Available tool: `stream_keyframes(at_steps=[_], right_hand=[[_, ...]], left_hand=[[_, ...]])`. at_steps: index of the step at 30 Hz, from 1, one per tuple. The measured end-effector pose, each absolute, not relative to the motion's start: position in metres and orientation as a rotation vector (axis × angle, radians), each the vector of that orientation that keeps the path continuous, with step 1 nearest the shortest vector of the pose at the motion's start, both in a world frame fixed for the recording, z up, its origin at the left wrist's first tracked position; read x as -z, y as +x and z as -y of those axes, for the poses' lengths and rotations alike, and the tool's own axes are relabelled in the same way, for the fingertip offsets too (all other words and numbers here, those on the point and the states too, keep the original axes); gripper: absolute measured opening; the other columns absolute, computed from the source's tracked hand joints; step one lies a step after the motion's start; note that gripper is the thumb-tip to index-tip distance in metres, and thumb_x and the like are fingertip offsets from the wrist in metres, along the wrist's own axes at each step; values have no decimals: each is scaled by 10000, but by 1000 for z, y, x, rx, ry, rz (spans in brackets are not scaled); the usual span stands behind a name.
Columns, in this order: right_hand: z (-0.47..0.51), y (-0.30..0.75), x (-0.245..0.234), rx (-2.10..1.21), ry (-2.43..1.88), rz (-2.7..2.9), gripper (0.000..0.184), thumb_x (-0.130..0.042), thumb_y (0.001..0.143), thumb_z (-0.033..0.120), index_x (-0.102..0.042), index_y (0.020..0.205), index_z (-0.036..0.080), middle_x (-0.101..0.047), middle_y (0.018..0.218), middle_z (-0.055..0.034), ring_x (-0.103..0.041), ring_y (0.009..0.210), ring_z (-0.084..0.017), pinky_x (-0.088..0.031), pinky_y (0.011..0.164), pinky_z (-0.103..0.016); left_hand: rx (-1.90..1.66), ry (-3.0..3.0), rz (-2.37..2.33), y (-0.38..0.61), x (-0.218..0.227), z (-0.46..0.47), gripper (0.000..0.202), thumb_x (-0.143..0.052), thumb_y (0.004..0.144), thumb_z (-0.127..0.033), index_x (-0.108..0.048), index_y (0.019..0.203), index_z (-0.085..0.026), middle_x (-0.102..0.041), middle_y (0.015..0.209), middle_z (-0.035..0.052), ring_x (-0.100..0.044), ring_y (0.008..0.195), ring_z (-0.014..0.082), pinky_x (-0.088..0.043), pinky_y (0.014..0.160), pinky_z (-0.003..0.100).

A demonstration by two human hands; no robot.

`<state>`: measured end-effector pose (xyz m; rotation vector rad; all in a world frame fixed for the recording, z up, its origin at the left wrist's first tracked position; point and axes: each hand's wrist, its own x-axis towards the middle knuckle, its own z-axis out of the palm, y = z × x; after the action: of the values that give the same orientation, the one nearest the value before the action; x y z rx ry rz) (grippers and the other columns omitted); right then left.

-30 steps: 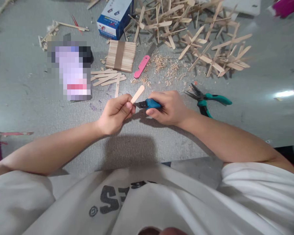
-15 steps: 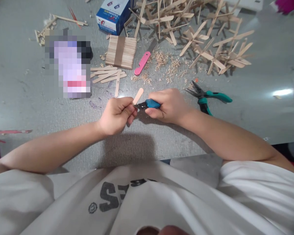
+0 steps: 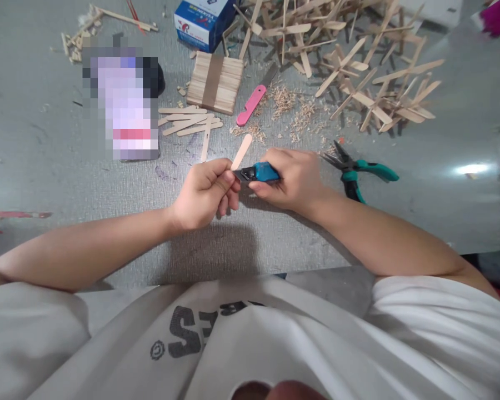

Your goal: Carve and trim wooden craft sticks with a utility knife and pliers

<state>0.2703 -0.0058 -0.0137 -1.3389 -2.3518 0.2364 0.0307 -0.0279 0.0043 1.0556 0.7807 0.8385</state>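
Observation:
Pinched in my left hand (image 3: 208, 194) is a wooden craft stick (image 3: 243, 150), its rounded end pointing up and away from me. My right hand (image 3: 295, 178) grips a blue and black utility knife (image 3: 265, 172). The blade meets the stick right beside my left thumb; how deep it sits in the wood I cannot tell. Just beyond my hands lie several loose craft sticks (image 3: 189, 119), one with a small slot in it. A paper-banded bundle of sticks (image 3: 227, 83) is behind them.
A pink folding saw (image 3: 252, 104) lies by wood shavings (image 3: 284, 99). Green-handled needle-nose pliers (image 3: 350, 166) rest to the right. Crossed-stick assemblies (image 3: 358, 83) pile up at the back right. A blue box (image 3: 202, 28) and a pixelated object (image 3: 127, 105) stand at the back left.
The view has shifted slightly. Both hands keep their grips, with the knife blade still at the stick near my left thumb. A little more of the stick shows above my fingers.

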Motion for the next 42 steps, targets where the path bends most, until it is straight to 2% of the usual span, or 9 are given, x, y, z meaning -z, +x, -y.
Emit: stream_keyframes(at_steps=[6,10,13,16,19,26,31,36,42], right_hand=[[7,271,18,-117,-1292,2275,911,-328,1007,1054,-724,882,244,-687,767,-66,-608,672,-221,-408,661,-392],[5,272,19,-103,-1223,2225,879,-400,1017,1030,-749,909,231,-699,802,-70,-597,677,-211,-417,668,-386],[4,272,19,-143,-1212,2220,887,-400,1005,1044,-741,883,234,-685,770,-61,-591,670,-213,-424,673,-387],[4,272,16,-200,-1245,2223,922,-363,971,1085,-728,862,246,-676,743,-57,-585,666,-219,-431,676,-390],[4,271,12,-273,-1267,2211,939,-325,951,1107,-705,840,255,-672,728,-62,-591,670,-229,-447,688,-399],[0,272,13,-356,-1272,2201,955,-319,931,1127,-699,860,254,-702,756,-77,-636,699,-242,-476,714,-405],[-1,277,17,-394,-1249,2200,938,-373,955,1100,-742,921,239,-733,797,-82,-681,739,-250,-487,730,-399],[-1,278,18,-443,-1235,2203,917,-408,975,1075,-755,929,228,-716,775,-67,-664,716,-230,-457,711,-388],[-1,276,12,-534,-1295,2212,935,-372,947,1107,-734,911,246,-734,795,-75,-673,742,-244,-446,714,-393]], left_hand=[[-869,967,-811,29,-6,27,721,-904,842,-866,-629,806,-200,-718,572,12,-581,370,94,-428,360,181],[-875,968,-806,29,-3,26,709,-888,869,-861,-628,817,-203,-730,595,19,-595,384,105,-403,359,188],[-933,1074,-805,29,-1,25,670,-852,937,-828,-662,827,-195,-705,626,12,-610,455,104,-427,412,202],[-1064,1258,-823,29,0,22,644,-822,990,-786,-697,783,-189,-626,669,1,-555,526,82,-431,478,216],[-1124,1322,-859,30,-1,18,638,-852,970,-773,-677,752,-199,-596,701,-2,-528,563,86,-434,521,240],[-1117,1143,-863,34,-6,17,635,-990,820,-773,-680,920,-229,-648,714,-25,-611,578,110,-554,536,240],[-1160,1137,-836,35,-5,16,604,-1018,829,-708,-697,1003,-227,-697,767,-23,-665,609,107,-602,567,229],[-1211,1132,-800,35,-3,15,548,-1026,862,-631,-716,1069,-230,-739,811,-19,-690,629,100,-608,572,216],[-1187,1139,-848,33,-3,16,566,-1027,841,-669,-734,1065,-239,-757,817,-11,-696,625,112,-611,551,228]])
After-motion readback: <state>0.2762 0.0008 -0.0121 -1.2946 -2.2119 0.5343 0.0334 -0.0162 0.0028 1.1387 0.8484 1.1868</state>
